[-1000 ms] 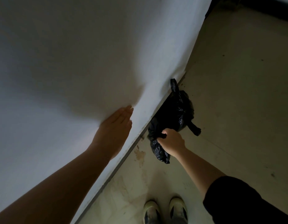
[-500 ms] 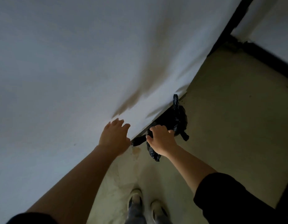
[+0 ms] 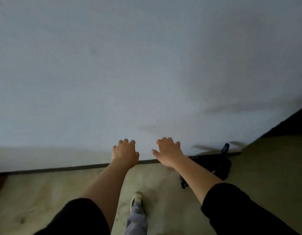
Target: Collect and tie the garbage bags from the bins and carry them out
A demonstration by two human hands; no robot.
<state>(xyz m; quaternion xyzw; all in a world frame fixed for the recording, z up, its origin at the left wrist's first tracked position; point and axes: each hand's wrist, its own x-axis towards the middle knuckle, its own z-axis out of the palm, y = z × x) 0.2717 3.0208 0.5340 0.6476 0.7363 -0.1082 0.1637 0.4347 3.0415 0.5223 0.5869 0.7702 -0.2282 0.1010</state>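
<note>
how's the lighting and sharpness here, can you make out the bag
Head view: dim, flat light, no glare; left hand, right hand and shoe motion-blurred; black garbage bag by the wall is a dark shape with little detail; faint shadow streaks there.

A pale grey trouser leg point(image 3: 136, 221) ends in a cream shoe with dark side panels point(image 3: 137, 199). Left of that leg, a black fabric left sleeve point(image 3: 75, 217) — right of it, the matching right sleeve point(image 3: 231, 209), both elbow-length.

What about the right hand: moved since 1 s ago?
Yes. The right hand has let go of the garbage bag and moved left along the wall, away from it.
</note>
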